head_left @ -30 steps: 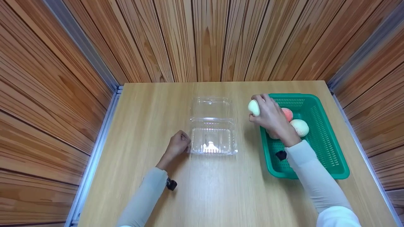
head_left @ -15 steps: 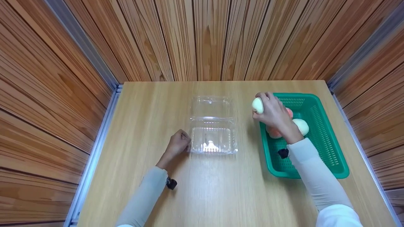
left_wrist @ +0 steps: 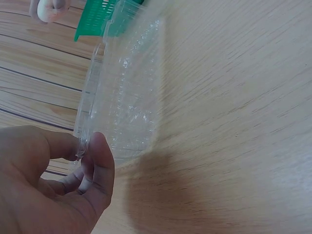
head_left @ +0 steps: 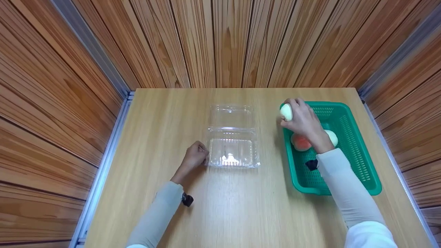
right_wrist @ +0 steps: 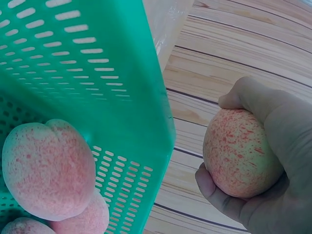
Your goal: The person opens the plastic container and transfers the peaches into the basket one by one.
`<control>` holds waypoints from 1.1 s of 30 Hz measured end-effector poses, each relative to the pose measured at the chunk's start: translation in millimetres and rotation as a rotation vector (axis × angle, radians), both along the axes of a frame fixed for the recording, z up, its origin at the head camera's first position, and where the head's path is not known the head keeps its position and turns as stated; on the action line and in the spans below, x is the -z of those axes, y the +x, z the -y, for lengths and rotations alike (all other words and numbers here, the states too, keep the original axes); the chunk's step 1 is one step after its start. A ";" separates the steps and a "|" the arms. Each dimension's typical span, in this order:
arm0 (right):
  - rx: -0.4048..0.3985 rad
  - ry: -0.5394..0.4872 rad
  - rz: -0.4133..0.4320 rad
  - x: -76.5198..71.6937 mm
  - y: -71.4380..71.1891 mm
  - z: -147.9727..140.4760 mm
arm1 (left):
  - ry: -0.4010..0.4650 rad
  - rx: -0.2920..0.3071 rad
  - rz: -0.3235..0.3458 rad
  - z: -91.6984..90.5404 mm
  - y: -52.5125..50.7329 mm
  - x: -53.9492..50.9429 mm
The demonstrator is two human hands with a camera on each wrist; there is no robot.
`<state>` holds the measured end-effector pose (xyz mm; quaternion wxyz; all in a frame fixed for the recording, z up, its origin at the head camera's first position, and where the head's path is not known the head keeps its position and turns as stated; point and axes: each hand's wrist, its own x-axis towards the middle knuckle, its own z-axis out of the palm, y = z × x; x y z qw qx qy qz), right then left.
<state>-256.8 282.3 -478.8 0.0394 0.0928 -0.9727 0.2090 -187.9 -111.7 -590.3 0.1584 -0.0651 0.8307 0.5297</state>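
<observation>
A peach (head_left: 286, 112) is in my right hand (head_left: 305, 119), raised over the far left corner of the green basket. In the right wrist view, thumb and fingers curl round this speckled peach (right_wrist: 239, 153), beside the basket wall. My left hand (head_left: 194, 155) is at the near left of a clear plastic clamshell container (head_left: 231, 148), which lies with its lid folded back. Close up, that hand's thumb and fingers pinch the edge of the container (left_wrist: 129, 97). More peaches (right_wrist: 51, 170) rest inside the basket, partly hidden by my right hand in the head view.
The perforated green basket (head_left: 344, 172) stands at the table's right side, its rim raised around the peaches. Wood-panelled walls (head_left: 227, 44) enclose the table (head_left: 234, 206) at the back and sides. Small black cameras (head_left: 187, 200) are strapped at the wrists.
My right hand has moved a little right and farther back with the peach, from beside the basket to over its corner. The left hand and container keep their places.
</observation>
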 end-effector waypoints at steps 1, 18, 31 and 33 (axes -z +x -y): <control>0.005 -0.003 0.005 0.0 -0.6 -1.1 | -0.004 -0.002 -0.001 -0.2 -0.2 0.2; 0.035 -0.029 0.070 9.3 -9.2 -14.6 | -0.009 -0.005 -0.022 0.4 0.8 -0.1; 0.043 -0.014 0.068 13.7 -12.6 -22.7 | -0.003 -0.005 -0.037 0.5 1.4 1.1; 0.042 -0.013 0.072 14.5 -13.3 -24.1 | -0.003 -0.003 -0.040 0.5 1.2 0.7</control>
